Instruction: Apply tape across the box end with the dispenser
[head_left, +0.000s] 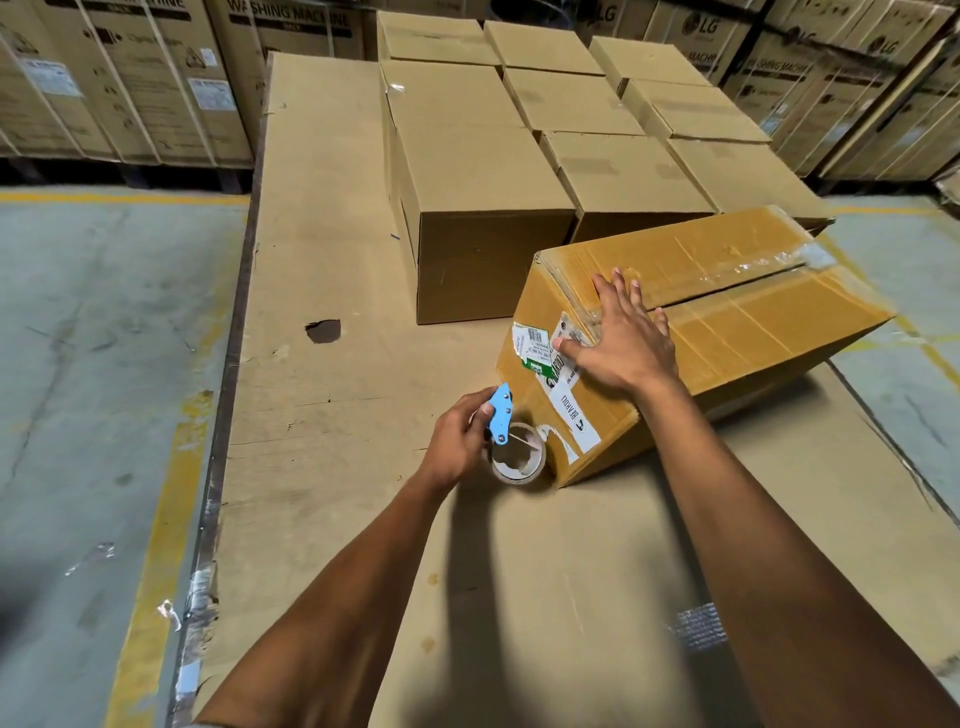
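head-worn view, looking down, close

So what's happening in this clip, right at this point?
A person is working on a taped cardboard box lying tilted on a cardboard sheet. The right hand presses flat on the box's near top edge, fingers spread over the tape. The left hand grips a blue tape dispenser, its roll against the box's labelled end. Plain closed cartons stand behind.
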